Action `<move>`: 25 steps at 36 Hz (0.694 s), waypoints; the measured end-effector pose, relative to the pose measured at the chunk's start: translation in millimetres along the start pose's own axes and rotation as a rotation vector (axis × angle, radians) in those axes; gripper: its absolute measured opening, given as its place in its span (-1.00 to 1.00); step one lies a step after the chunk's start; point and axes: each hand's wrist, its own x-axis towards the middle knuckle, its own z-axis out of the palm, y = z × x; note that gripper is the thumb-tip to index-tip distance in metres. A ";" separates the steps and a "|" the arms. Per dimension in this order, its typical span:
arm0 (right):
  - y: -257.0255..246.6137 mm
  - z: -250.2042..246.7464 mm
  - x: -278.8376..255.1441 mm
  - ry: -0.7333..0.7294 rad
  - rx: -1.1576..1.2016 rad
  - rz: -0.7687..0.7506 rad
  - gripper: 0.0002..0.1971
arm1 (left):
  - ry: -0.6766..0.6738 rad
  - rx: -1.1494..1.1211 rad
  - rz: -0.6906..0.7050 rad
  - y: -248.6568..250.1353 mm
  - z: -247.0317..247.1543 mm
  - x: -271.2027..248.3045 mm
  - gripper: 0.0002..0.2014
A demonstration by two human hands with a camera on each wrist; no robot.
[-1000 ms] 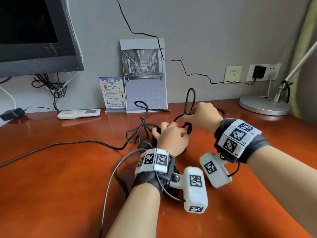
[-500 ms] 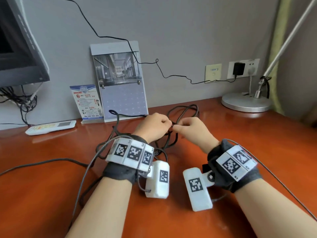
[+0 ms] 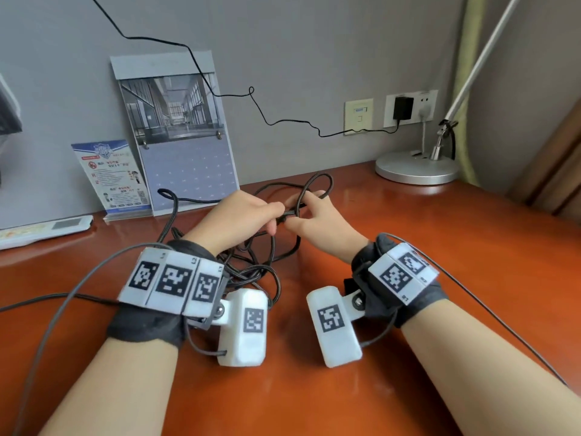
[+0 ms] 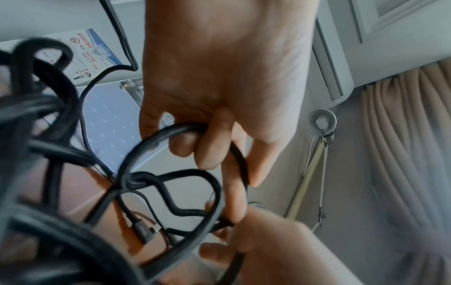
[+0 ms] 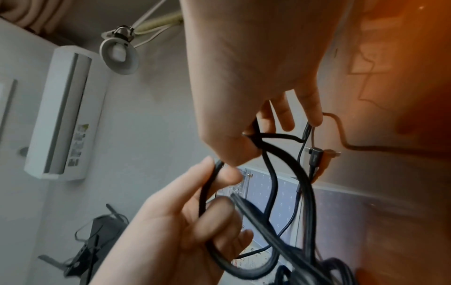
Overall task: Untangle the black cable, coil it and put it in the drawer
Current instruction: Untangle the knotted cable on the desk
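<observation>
A reddish wooden desk [image 3: 440, 278] fills the lower part of the head view, running back to a grey wall. Against that wall leans a calendar [image 3: 185, 136], with a small printed card [image 3: 111, 176] standing just to its left and a white remote [image 3: 44, 229] lying flat further left. The round silver base of a lamp [image 3: 416, 168] sits at the far right corner. The black cable [image 3: 251, 265] lies in a loose tangle on the desk between the two wrists, with loops rising to the hands near the calendar. The left hand [image 3: 242, 215] has its fingers curled round one strand. The right hand [image 3: 317, 221] pinches the cable between thumb and forefinger, its other fingers looser. The two hands almost touch at a crossing of strands that looks like a knot [image 4: 136, 181], though blur makes this uncertain. An angled plug [image 5: 316, 156] hangs near the right fingers.
</observation>
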 end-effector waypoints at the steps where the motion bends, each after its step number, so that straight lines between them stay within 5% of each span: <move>1: -0.2 -1.3 -1.9 -0.020 0.010 0.012 -0.76 | -0.022 -0.011 0.018 2.5 -0.6 -2.6 -0.64; 5: 0.1 -1.7 -4.6 -0.025 0.122 0.068 -0.78 | 0.015 -0.070 0.047 3.7 -8.3 -3.1 -0.65; 8: 5.7 -4.5 -1.4 0.090 0.162 0.093 -0.73 | 0.105 -0.352 -0.005 -2.1 -17.0 2.5 -0.65; 12: 8.4 -7.4 -1.8 0.203 0.164 0.093 -0.88 | -0.034 -0.623 -0.023 -11.9 -30.9 -4.0 -0.72; 15: 4.8 -5.4 -4.0 0.214 0.082 0.058 -0.95 | -0.062 -0.503 -0.008 -11.8 -36.9 -10.5 -0.72; 21: -11.7 0.4 -9.3 0.259 -0.046 -0.055 -0.92 | 0.091 -0.134 0.068 13.5 -34.6 -13.3 -0.57; 25: -16.4 4.6 -14.3 0.241 -0.074 -0.098 -0.88 | 0.028 0.119 0.075 27.0 -23.8 -18.1 -0.52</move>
